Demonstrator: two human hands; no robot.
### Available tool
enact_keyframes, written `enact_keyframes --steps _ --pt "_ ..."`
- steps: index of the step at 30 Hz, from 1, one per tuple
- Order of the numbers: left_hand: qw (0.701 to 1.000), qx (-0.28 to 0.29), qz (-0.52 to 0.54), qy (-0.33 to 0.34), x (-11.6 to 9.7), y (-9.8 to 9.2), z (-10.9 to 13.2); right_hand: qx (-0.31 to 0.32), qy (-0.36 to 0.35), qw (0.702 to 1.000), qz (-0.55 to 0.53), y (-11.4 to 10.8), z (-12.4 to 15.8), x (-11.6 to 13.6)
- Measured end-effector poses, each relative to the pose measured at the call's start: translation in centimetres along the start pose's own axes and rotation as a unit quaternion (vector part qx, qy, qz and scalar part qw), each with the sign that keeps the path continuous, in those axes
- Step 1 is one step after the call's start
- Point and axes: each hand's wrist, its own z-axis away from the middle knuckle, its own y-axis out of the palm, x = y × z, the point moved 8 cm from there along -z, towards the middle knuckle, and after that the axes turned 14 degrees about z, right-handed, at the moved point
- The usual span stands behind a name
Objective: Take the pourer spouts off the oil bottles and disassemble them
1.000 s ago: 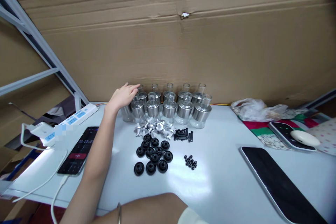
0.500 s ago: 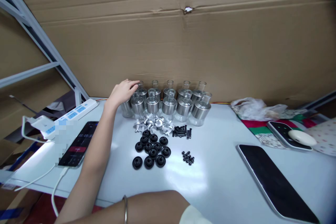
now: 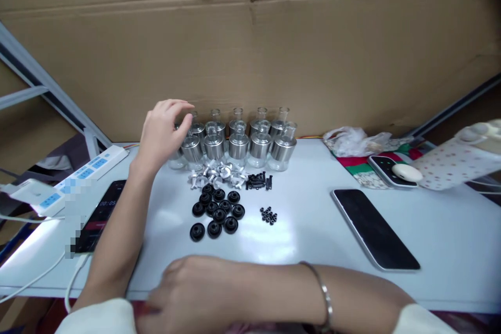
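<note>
My left hand [image 3: 164, 128] is at the left end of two rows of glass bottles with metal bands [image 3: 238, 146], its thumb and fingers apart around the top of a bottle at that end. Whether it touches the glass is unclear. My right hand [image 3: 191, 292] is blurred at the near edge of the table, its fingers hidden. In front of the bottles lie silver metal parts [image 3: 225, 170], several round black caps [image 3: 219, 215], small black bars [image 3: 257, 181] and tiny black rings [image 3: 269, 215].
To the left are a power strip [image 3: 84, 175] and a phone with a timer [image 3: 99, 214]. A dark-screened phone [image 3: 376, 229], a plastic bag [image 3: 354, 141] and a white device [image 3: 391, 172] lie right. Cardboard [image 3: 250, 62] stands behind.
My right hand has come into view at the bottom. My left thumb now shows spread from the fingers. The whole view has shifted, with the table's things lying further left and more of the right side showing.
</note>
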Motion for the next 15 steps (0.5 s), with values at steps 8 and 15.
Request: enact_keyframes --steps 8,15 --pt "0.984 0.055 0.099 0.139 -3.4 3.2 6.0 -0.089 0.22 0.958 0.158 -3.8 10.6 -13.7" --pt "0.981 0.053 0.175 0.067 -1.5 6.2 10.6 -0.079 0.301 0.943 0.115 -2.4 14.5 -17.4"
